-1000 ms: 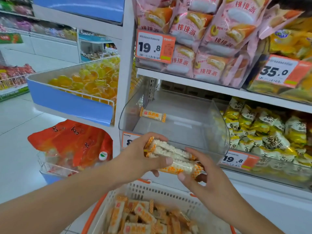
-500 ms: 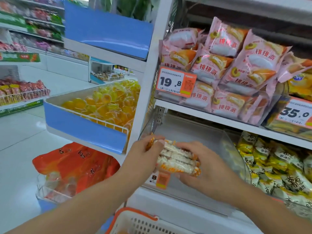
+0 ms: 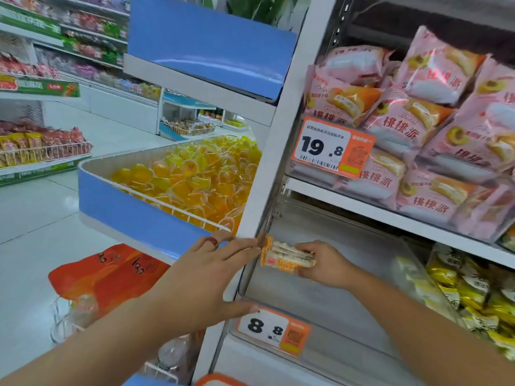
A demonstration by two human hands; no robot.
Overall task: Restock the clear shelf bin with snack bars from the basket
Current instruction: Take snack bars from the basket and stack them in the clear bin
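Observation:
My right hand [image 3: 324, 265] reaches into the clear shelf bin [image 3: 328, 307] and grips a small stack of snack bars [image 3: 284, 256], white with orange crimped ends. My left hand [image 3: 206, 274] is stretched flat outside the bin's left wall, fingers straight, fingertips touching the orange ends of the bars, thumb resting along the bin's front lip. A red ring sits on one finger. Only the orange rim of the basket [image 3: 220, 380] shows at the bottom edge.
An orange 8.8 price tag [image 3: 274, 330] is fixed to the bin's front. Pink cake packs [image 3: 418, 129] fill the shelf above, yellow snack bags [image 3: 473, 296] the neighbouring bin. A blue tray of yellow jelly cups [image 3: 189, 176] juts out left of the white upright [image 3: 278, 151].
Both hands moved forward with the bars, from in front of the bin to inside it. My left hand let go and opened flat; my right hand alone holds the stack. The basket dropped out of view.

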